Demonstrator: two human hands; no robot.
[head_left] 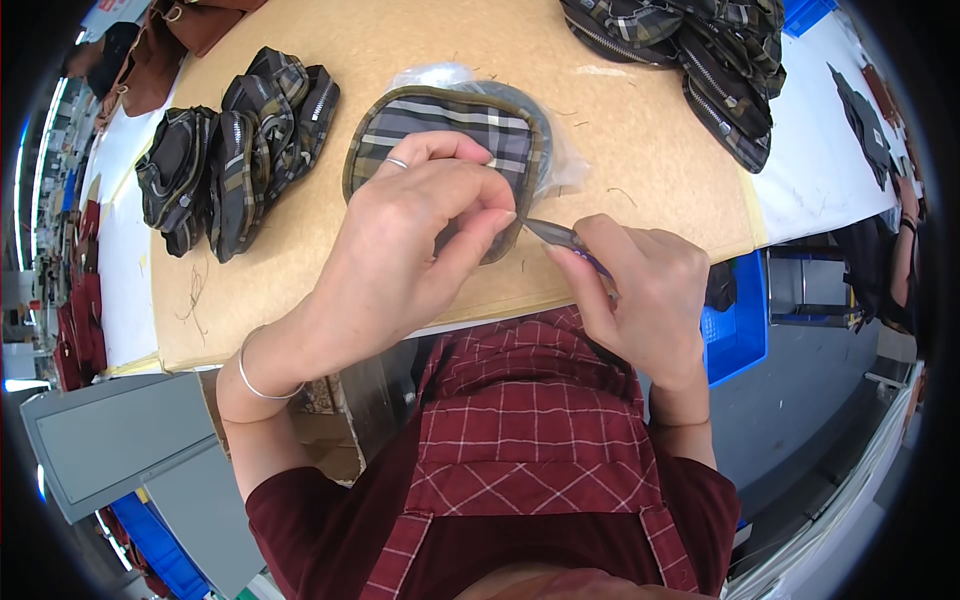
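Note:
A plaid pouch [452,112] in grey, black and white, with olive edging, lies in front of me on the table. Over it is my left hand [420,215], its thumb and forefinger pinched together at the pouch's right edge. Whatever is between those fingertips is too small to make out. My right hand [640,285] is closed round a pair of thread snips [552,233]. The dark pointed tip of the snips meets the pouch's edge, right beside the left fingertips. Clear plastic [568,165] and a grey rounded edge show from under the pouch.
Plaid zippered pouches lie in a pile [245,150] at the left and another pile [700,70] at the far right. Loose threads [195,305] are scattered on the tan tabletop [640,140]. A blue crate [735,330] stands below the table's right edge. Another person's arm [903,245] shows at the far right.

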